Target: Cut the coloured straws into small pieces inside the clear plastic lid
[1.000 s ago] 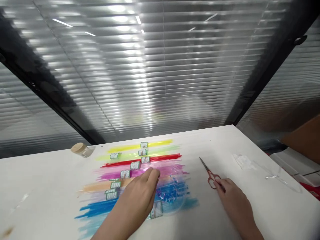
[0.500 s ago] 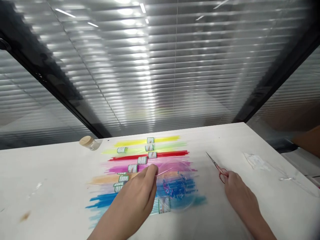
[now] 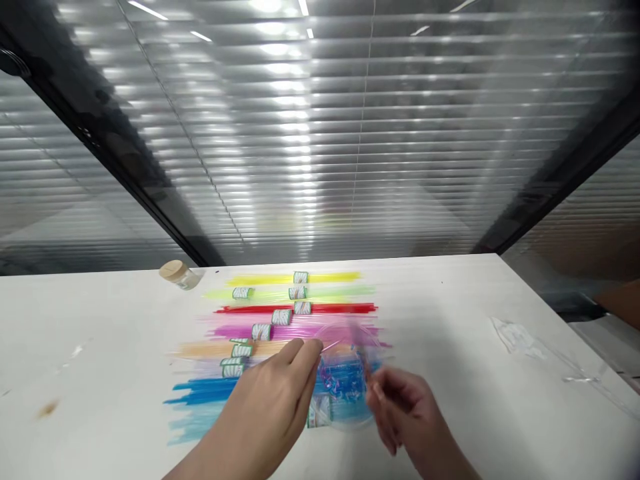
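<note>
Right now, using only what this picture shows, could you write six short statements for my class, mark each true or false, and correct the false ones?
1. The left hand pinches a thin, pale strip. True.
2. The closest coloured bundle is yellow. False: the yellow bundle is the farthest.
3. The right hand holds scissors, which look blurred. True.
4. Nothing sits left of the yellow bundle. False: the lidded jar does.
5. The red bundle lies closer than the yellow one. True.
6. Nothing see-through is on show. False: the round dish is clear, and colours show through it.
</note>
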Available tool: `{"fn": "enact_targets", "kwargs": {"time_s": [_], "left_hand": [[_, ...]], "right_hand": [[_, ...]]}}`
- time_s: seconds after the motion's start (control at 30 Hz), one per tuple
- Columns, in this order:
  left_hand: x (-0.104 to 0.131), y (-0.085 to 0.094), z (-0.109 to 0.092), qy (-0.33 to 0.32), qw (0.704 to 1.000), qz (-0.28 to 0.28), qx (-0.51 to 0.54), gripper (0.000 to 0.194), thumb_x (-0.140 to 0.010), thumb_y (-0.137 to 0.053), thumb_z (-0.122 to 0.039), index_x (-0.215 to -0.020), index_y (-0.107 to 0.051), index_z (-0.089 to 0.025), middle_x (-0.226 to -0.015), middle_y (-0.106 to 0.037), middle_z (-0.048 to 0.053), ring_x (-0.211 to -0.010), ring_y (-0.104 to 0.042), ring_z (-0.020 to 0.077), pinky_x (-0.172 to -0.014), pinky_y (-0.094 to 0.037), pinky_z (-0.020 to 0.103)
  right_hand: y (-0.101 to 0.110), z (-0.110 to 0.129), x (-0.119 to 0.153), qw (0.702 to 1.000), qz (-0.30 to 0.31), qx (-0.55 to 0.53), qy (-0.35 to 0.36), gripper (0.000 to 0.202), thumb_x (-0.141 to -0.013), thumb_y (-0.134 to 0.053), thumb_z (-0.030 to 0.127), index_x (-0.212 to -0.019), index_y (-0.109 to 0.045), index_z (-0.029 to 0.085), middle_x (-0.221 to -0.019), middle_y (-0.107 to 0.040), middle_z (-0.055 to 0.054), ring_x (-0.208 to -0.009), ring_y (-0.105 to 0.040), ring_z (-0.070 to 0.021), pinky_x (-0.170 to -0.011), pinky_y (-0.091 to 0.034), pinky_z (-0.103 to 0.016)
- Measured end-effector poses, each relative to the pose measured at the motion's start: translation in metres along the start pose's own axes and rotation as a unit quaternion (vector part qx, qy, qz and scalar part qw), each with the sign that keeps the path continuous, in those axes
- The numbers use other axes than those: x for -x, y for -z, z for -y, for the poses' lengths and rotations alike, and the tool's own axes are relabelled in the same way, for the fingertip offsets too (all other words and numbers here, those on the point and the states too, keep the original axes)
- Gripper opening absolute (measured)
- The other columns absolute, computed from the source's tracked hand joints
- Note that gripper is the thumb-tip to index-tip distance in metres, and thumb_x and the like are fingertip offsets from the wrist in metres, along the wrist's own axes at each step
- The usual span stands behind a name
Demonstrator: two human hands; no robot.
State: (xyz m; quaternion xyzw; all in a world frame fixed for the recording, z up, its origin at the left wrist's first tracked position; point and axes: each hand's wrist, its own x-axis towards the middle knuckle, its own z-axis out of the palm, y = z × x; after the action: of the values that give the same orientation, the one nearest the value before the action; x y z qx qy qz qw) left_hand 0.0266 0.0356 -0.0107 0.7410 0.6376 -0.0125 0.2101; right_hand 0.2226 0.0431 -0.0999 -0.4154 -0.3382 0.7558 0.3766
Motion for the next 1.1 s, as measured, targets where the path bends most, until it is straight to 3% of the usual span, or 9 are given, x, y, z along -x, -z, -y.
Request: {"fn": "enact_targets", "kwargs": {"time_s": [0.07,0.17,0.27,0.4,0.53,0.67,0.83,1.1], "left_hand": [[-0.002,0.000,0.000,0.002,1.000,0.004,-0.005,0.032,-0.101,-0.017,-0.024,-0.100,-0.050,-0.023,-0.084,-0.058,0.002,-0.072,-0.064,0.0216,-0.059,-0.044,0.031],[-0.004,0.000,0.000,0.004,1.000,0.005,-0.010,0.033,-0.101,-0.017,-0.024,-0.097,-0.049,-0.022,-0.083,-0.058,0.002,-0.070,-0.064,0.0220,-0.058,-0.046,0.032],[-0.007,-0.002,0.000,0.000,1.000,0.001,-0.015,0.033,-0.101,-0.017,-0.025,-0.100,-0.050,-0.022,-0.084,-0.059,0.003,-0.070,-0.064,0.0225,-0.057,-0.047,0.033],[-0.009,-0.004,-0.001,-0.004,1.000,0.002,-0.018,0.034,-0.101,-0.016,-0.025,-0.102,-0.051,-0.021,-0.086,-0.060,0.004,-0.072,-0.065,0.0236,-0.060,-0.049,0.035],[-0.011,-0.004,-0.002,-0.007,1.000,-0.008,-0.022,0.034,-0.101,-0.017,-0.024,-0.102,-0.051,-0.021,-0.086,-0.061,0.004,-0.072,-0.066,0.0235,-0.060,-0.050,0.036],[-0.012,-0.005,-0.003,-0.013,1.000,-0.017,-0.021,0.034,-0.101,-0.018,-0.024,-0.101,-0.052,-0.021,-0.085,-0.061,0.003,-0.071,-0.066,0.0232,-0.059,-0.051,0.035],[-0.008,-0.007,-0.002,-0.024,0.999,-0.026,-0.019,0.035,-0.101,-0.017,-0.025,-0.102,-0.052,-0.021,-0.084,-0.060,0.003,-0.070,-0.066,0.0225,-0.059,-0.053,0.036],[-0.009,-0.007,-0.002,-0.042,0.997,-0.048,-0.034,0.034,-0.102,-0.018,-0.025,-0.108,-0.052,-0.020,-0.090,-0.063,0.005,-0.074,-0.068,0.0240,-0.057,-0.055,0.037]], "right_hand": [[-0.002,-0.004,0.005,0.999,0.019,0.020,-0.029,0.049,-0.074,-0.077,0.057,-0.063,-0.051,0.016,-0.048,-0.042,0.007,-0.035,-0.030,-0.0017,-0.034,-0.023,-0.015],[0.003,-0.006,0.005,1.000,0.009,0.025,-0.011,0.051,-0.079,-0.069,0.061,-0.065,-0.049,0.016,-0.053,-0.044,0.006,-0.035,-0.032,-0.0013,-0.036,-0.028,-0.016],[0.007,-0.005,0.002,0.997,0.046,0.048,-0.041,0.053,-0.075,-0.073,0.062,-0.064,-0.048,0.016,-0.053,-0.044,0.006,-0.035,-0.032,-0.0017,-0.033,-0.025,-0.015],[0.008,-0.005,0.002,1.000,-0.002,0.031,-0.002,0.052,-0.081,-0.066,0.062,-0.065,-0.047,0.016,-0.057,-0.045,0.005,-0.036,-0.033,-0.0012,-0.036,-0.027,-0.016],[0.009,-0.005,0.003,0.997,0.046,0.056,-0.036,0.053,-0.076,-0.071,0.063,-0.064,-0.049,0.016,-0.052,-0.043,0.006,-0.034,-0.032,-0.0020,-0.033,-0.023,-0.015],[0.010,0.001,0.004,0.999,0.018,0.034,-0.033,0.053,-0.079,-0.068,0.063,-0.064,-0.047,0.016,-0.054,-0.043,0.007,-0.034,-0.032,-0.0008,-0.036,-0.028,-0.015],[0.011,0.005,0.003,0.996,0.051,0.037,-0.060,0.053,-0.075,-0.072,0.061,-0.063,-0.048,0.016,-0.053,-0.044,0.007,-0.033,-0.031,-0.0011,-0.034,-0.025,-0.016],[0.027,0.014,0.001,0.991,-0.072,0.106,0.039,0.040,-0.078,-0.073,0.051,-0.068,-0.063,0.015,-0.058,-0.052,0.001,-0.050,-0.044,-0.0090,-0.047,-0.041,-0.020]]}}
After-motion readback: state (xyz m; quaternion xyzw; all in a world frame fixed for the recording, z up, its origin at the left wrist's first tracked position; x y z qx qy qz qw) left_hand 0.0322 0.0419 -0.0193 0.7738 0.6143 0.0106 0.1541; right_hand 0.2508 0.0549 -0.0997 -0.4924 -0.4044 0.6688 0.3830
